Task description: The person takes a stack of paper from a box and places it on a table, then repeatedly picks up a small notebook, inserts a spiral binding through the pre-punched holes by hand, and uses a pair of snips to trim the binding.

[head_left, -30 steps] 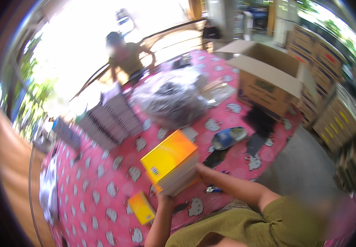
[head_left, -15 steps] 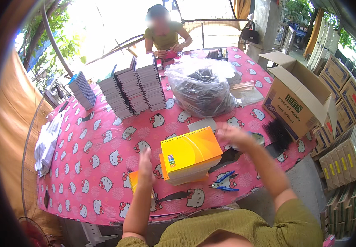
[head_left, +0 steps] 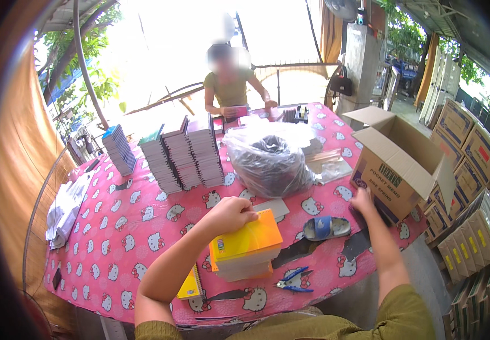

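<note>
Left hand point(head_left: 230, 214) on yellow stack point(head_left: 246, 245), right hand point(head_left: 364, 201) touching carton point(head_left: 399, 164)

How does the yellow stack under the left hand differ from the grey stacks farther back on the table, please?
The yellow stack is a single low pile with bright yellow-orange covers, lying near the table's front edge under the left hand. The grey stacks are several taller piles side by side, pale and dull, leaning slightly, with no hand on them. Both rest on the pink patterned tablecloth and look like stacked booklets.
</note>
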The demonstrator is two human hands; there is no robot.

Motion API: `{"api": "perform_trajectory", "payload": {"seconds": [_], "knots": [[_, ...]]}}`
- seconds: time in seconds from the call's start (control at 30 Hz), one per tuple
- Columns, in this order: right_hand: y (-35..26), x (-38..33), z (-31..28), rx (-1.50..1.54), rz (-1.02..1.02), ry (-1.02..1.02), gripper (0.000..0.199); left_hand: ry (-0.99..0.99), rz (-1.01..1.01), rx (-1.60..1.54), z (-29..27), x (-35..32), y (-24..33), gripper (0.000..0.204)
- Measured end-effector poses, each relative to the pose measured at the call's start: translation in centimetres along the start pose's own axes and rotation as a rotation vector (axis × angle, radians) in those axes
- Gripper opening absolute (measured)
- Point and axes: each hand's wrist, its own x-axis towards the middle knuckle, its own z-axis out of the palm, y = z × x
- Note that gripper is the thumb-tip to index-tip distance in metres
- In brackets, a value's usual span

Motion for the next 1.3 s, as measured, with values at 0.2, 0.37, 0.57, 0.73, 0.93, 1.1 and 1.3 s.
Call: {"api": "perform_trajectory", "payload": {"seconds": [0.2,0.37,0.57,0.73,0.93,1.1,1.3], "knots": [[-0.3,-6.7,2.4,-0.11,0.085,-0.255,0.031,0.404,0.148,0.014,0.1,-3.8,-0.7,0.019],[1.2,-4.8,2.2,-0.044,0.017,-0.122,0.014,0.589,0.308,-0.102,-0.8,-8.7,3.9,0.015],[-0.3,-4.0,2.1,-0.053,0.136,-0.258,0.032,0.72,0.406,0.182,2.0,-10.2,3.9,0.02],[2.0,-0.9,0.5,0.118,-0.202,0.137,0.041,0.901,0.308,0.193,3.8,-8.1,3.2,0.014],[-19.8,-14.0,-17.4,0.894,-0.541,-0.269,0.024,1.068,0.138,0.219,5.5,-9.3,3.2,0.016],[-22.8,-17.0,-20.0,1.08,-0.742,-0.081,0.026,0.996,0.275,0.015,5.2,-8.8,2.7,0.017],[-22.7,-16.7,-21.1,1.021,-0.744,-0.118,0.016,1.074,0.301,0.04,5.5,-8.9,2.7,0.017]]}}
